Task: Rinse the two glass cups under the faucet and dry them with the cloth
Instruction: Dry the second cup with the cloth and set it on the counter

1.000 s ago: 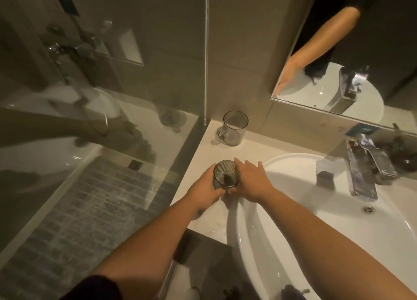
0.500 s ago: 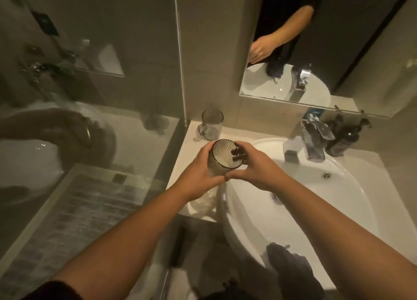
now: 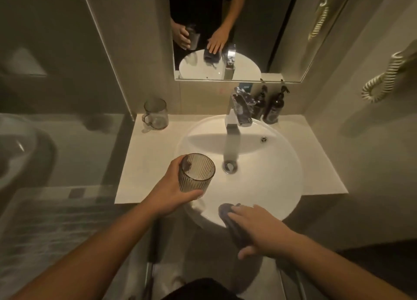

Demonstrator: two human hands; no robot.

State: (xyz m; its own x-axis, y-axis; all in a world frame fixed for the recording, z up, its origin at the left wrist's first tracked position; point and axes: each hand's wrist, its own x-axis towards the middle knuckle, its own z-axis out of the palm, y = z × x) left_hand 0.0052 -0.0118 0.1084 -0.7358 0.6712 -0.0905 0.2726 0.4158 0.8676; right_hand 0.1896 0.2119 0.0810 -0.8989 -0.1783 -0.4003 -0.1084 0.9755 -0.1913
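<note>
My left hand (image 3: 170, 192) grips a ribbed smoky glass cup (image 3: 195, 173), upright, over the left rim of the white sink (image 3: 270, 164). The second glass cup (image 3: 155, 113), clear with a handle, stands on the counter at the back left. A dark cloth (image 3: 231, 223) is draped over the sink's front rim. My right hand (image 3: 257, 231) lies flat on the cloth with its fingers spread. The chrome faucet (image 3: 237, 110) stands at the back of the sink; I see no water running from it.
Two dark pump bottles (image 3: 268, 105) stand right of the faucet. A mirror (image 3: 259, 29) hangs above. A glass shower partition (image 3: 106, 49) borders the counter (image 3: 144, 164) on the left. A coiled cord (image 3: 383, 78) hangs on the right wall.
My right hand let go of the ribbed cup and dropped onto the cloth at the sink's front rim. My left hand alone now holds the cup. The view swung right, centring the sink.
</note>
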